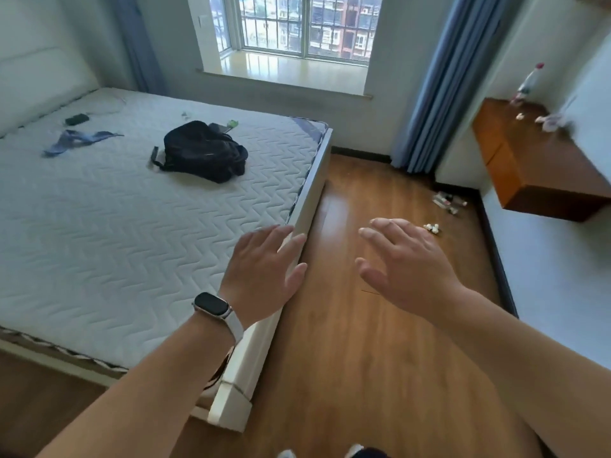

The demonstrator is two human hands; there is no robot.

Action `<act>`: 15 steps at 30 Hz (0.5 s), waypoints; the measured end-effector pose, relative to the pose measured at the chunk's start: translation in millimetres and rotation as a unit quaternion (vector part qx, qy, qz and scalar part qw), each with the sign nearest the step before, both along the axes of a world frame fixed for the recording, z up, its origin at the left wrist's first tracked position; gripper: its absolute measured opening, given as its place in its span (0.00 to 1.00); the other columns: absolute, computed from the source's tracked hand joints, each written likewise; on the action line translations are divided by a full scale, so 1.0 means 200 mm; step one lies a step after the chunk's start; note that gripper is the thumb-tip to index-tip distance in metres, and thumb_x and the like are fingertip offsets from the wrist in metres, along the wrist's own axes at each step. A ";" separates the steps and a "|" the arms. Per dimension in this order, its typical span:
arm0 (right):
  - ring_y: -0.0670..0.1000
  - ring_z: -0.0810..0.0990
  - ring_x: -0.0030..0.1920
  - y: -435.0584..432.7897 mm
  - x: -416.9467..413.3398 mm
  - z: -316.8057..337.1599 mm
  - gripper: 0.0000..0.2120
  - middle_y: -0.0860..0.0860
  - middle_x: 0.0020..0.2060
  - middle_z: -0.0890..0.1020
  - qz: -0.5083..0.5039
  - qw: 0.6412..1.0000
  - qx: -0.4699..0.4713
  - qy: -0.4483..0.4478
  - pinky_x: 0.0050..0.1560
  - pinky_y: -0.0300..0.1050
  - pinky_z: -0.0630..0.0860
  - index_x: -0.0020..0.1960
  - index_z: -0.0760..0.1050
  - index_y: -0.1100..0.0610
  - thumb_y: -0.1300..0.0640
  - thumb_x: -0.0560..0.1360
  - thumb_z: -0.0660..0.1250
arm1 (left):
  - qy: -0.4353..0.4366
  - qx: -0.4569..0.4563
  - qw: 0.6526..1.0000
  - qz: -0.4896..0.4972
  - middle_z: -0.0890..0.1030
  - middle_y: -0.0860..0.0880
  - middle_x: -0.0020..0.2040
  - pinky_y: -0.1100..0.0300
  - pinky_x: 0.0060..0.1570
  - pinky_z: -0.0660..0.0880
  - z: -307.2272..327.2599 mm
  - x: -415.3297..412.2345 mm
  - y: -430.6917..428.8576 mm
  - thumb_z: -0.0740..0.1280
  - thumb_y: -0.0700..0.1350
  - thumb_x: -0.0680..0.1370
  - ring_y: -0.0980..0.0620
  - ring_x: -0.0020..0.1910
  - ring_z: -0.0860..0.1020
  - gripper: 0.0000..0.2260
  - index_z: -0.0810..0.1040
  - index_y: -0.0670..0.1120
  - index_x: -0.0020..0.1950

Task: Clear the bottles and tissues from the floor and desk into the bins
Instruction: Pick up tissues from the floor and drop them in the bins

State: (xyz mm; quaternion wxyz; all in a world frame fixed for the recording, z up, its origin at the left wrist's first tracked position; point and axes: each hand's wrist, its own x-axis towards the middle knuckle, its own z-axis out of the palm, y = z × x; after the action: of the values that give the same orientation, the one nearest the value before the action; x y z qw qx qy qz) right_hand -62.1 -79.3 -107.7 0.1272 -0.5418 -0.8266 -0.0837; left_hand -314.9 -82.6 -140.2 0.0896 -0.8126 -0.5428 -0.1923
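Crushed clear bottles (pixel 449 201) lie on the wooden floor (pixel 363 325) near the far right wall. A crumpled white tissue (pixel 433 228) lies on the floor just in front of them. On the wooden desk (pixel 535 166) at the right stands an upright clear bottle with a red cap (pixel 527 82), with a small tissue ball (pixel 520 116) and a pale crumpled heap (pixel 550 122) beside it. My left hand (pixel 264 269) is stretched out empty over the bed's edge, fingers straight. My right hand (pixel 403 262) hovers empty over the floor, fingers spread. No bin is in view.
A bed (pixel 307 223) with a bare white mattress fills the left, carrying a black backpack (pixel 203 152), a blue cloth (pixel 79 140) and small items. Blue curtains (pixel 439 94) hang beside the window. The floor strip between bed and desk runs toward the far wall.
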 end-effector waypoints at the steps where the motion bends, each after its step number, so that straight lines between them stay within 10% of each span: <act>1: 0.56 0.72 0.64 0.02 0.02 0.00 0.26 0.53 0.63 0.76 -0.010 1.000 -0.001 0.001 0.61 0.56 0.69 0.65 0.74 0.54 0.40 0.74 0.57 | 0.002 -0.005 1.000 -0.010 0.77 0.47 0.65 0.49 0.62 0.65 0.00 0.02 0.05 0.61 0.55 0.76 0.45 0.65 0.72 0.20 0.76 0.48 0.65; 15: 0.56 0.72 0.64 0.66 0.52 -0.11 0.25 0.53 0.63 0.76 -0.074 0.996 -0.004 0.044 0.61 0.56 0.69 0.64 0.75 0.54 0.40 0.74 0.56 | 0.057 -0.036 0.995 -0.070 0.75 0.48 0.66 0.51 0.65 0.61 0.01 0.55 0.82 0.63 0.55 0.76 0.47 0.67 0.70 0.20 0.74 0.50 0.66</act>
State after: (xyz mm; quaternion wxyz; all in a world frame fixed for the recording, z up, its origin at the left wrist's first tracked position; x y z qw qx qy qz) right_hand 42.8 53.0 -130.5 0.1552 -0.6054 -0.7779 -0.0655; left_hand -204.9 81.0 -137.3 0.0777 -0.8612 -0.4848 -0.1316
